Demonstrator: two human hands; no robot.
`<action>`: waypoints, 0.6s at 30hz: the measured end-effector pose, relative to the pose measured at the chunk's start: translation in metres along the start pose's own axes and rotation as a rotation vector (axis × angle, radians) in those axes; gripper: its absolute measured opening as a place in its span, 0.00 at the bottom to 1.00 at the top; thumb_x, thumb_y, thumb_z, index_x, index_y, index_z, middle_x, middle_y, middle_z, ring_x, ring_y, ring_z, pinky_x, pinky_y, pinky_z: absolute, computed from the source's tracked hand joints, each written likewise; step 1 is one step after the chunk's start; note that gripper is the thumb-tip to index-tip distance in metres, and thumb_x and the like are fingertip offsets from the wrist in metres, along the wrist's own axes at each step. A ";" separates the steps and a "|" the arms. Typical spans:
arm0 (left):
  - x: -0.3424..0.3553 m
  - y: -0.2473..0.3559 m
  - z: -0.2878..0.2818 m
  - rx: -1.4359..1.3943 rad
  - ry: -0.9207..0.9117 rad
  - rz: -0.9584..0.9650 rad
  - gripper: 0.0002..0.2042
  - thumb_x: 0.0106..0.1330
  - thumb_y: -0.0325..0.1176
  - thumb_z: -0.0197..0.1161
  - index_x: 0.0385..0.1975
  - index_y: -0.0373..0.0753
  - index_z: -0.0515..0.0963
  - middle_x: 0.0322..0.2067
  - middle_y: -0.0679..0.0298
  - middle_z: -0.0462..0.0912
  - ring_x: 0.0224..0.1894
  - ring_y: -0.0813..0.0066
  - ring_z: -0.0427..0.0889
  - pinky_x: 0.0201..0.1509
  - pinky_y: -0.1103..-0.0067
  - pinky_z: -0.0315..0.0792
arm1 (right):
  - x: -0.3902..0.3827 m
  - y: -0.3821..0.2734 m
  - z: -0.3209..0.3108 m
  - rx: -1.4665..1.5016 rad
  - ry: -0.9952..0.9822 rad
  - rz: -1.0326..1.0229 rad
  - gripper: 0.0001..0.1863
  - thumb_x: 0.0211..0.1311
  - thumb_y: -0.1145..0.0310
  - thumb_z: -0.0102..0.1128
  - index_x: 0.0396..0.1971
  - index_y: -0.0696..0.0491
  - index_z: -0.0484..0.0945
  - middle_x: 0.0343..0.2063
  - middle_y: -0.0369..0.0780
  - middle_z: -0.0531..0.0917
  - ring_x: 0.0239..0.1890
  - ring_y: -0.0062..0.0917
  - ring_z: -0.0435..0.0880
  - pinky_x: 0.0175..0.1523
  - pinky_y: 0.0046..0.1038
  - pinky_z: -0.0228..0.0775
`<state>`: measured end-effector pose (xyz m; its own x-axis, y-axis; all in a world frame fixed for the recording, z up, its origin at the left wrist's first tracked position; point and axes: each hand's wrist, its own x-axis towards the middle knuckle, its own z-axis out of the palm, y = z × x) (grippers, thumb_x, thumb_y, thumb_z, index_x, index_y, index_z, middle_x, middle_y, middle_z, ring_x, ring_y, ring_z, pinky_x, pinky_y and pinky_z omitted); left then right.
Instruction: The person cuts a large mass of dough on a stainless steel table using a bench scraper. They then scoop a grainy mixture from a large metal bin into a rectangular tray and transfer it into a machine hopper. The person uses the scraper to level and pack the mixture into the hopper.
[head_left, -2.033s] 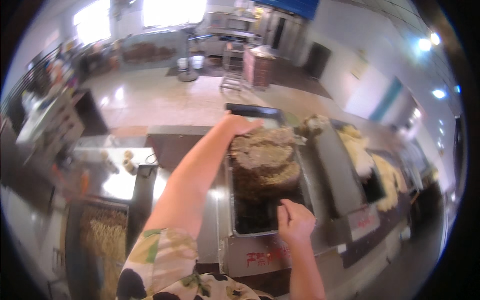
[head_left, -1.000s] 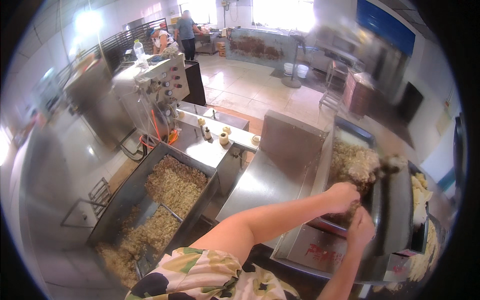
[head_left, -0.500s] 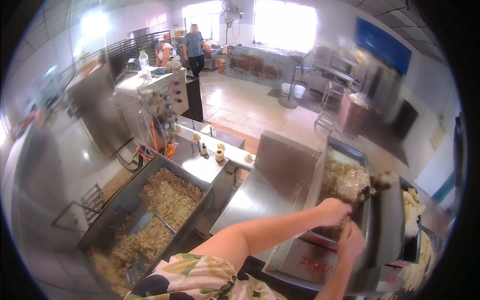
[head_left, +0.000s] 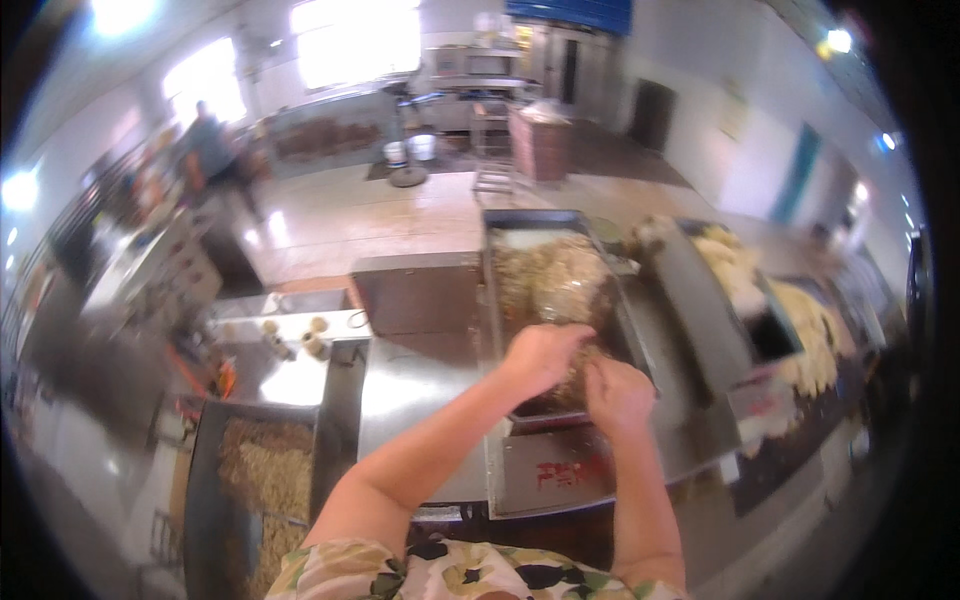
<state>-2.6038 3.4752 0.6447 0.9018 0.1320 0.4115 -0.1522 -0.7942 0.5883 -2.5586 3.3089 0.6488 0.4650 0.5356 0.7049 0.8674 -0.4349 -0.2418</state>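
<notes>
My left hand and my right hand are close together over the near end of a deep metal tray. Both are closed, fingertips pinched towards each other; what they grip is hidden by the fingers. Brown crumbly mixture shows between and below them. Just beyond the fingers lies a shiny, clear plastic bag or film over more of the crumbly mixture, which is paler towards the tray's far left.
A dark metal bin of crumbly mixture stands at the lower left. Beside the tray is a steel worktop; to its right, another tray holds pale dough. Rollers on a machine lie left. A blurred person stands far back.
My view has swung right, so the tray and hands appear nearer the middle. My hands stay close together over the tray's near end, both still closed.
</notes>
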 end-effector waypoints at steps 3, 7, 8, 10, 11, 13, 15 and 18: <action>0.013 -0.008 0.000 -0.329 0.217 0.111 0.20 0.57 0.16 0.52 0.48 0.40 0.78 0.48 0.52 0.80 0.51 0.56 0.79 0.56 0.72 0.73 | 0.004 0.009 0.003 0.005 0.016 -0.006 0.07 0.55 0.66 0.60 0.23 0.53 0.78 0.20 0.40 0.79 0.24 0.36 0.79 0.30 0.35 0.70; 0.062 -0.039 -0.023 -0.477 0.180 -0.349 0.18 0.69 0.39 0.55 0.54 0.37 0.75 0.53 0.54 0.78 0.56 0.66 0.76 0.60 0.75 0.68 | 0.004 0.020 0.007 -0.016 0.021 0.003 0.07 0.54 0.67 0.60 0.21 0.52 0.77 0.17 0.38 0.78 0.22 0.34 0.78 0.27 0.34 0.68; 0.082 -0.040 -0.030 -0.502 0.180 -0.445 0.24 0.70 0.49 0.52 0.55 0.36 0.74 0.54 0.52 0.77 0.57 0.65 0.75 0.61 0.75 0.67 | 0.005 0.024 0.007 -0.015 0.026 0.012 0.06 0.54 0.67 0.61 0.21 0.52 0.77 0.17 0.38 0.78 0.21 0.33 0.78 0.27 0.34 0.68; 0.120 -0.083 -0.034 -0.416 0.156 -0.382 0.32 0.69 0.58 0.46 0.58 0.35 0.71 0.55 0.50 0.76 0.59 0.61 0.73 0.64 0.72 0.63 | 0.009 0.023 0.011 0.018 0.041 0.009 0.06 0.54 0.67 0.61 0.21 0.51 0.77 0.18 0.38 0.78 0.21 0.33 0.77 0.27 0.33 0.68; 0.139 -0.103 -0.028 -0.411 0.175 -0.379 0.32 0.69 0.58 0.46 0.57 0.33 0.71 0.55 0.49 0.76 0.60 0.59 0.72 0.64 0.71 0.63 | 0.010 0.027 0.016 0.018 0.068 0.003 0.05 0.53 0.67 0.61 0.22 0.51 0.78 0.18 0.37 0.79 0.22 0.32 0.78 0.28 0.33 0.68; 0.170 -0.125 -0.018 -0.253 0.087 -0.355 0.34 0.69 0.62 0.42 0.57 0.36 0.72 0.54 0.49 0.76 0.61 0.56 0.72 0.63 0.69 0.63 | 0.009 0.033 0.020 0.011 0.055 0.003 0.05 0.53 0.67 0.61 0.23 0.51 0.78 0.19 0.37 0.79 0.22 0.32 0.78 0.28 0.32 0.69; 0.197 -0.156 -0.004 -0.224 -0.013 -0.397 0.37 0.67 0.66 0.38 0.58 0.38 0.72 0.54 0.48 0.76 0.61 0.55 0.71 0.64 0.68 0.63 | 0.012 0.037 0.024 0.006 0.054 -0.001 0.05 0.53 0.66 0.62 0.24 0.51 0.78 0.19 0.37 0.79 0.22 0.31 0.78 0.28 0.32 0.69; 0.226 -0.152 0.025 -0.210 -0.164 -0.626 0.38 0.65 0.69 0.36 0.59 0.43 0.72 0.57 0.47 0.73 0.63 0.52 0.68 0.64 0.65 0.61 | 0.013 0.044 0.022 -0.008 -0.041 0.049 0.05 0.50 0.69 0.63 0.28 0.53 0.80 0.21 0.39 0.81 0.24 0.33 0.80 0.31 0.32 0.71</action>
<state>-2.3665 3.6107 0.6307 0.8927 0.4243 -0.1519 0.3582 -0.4635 0.8105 -2.5102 3.3123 0.6326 0.5135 0.5427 0.6647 0.8423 -0.4666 -0.2697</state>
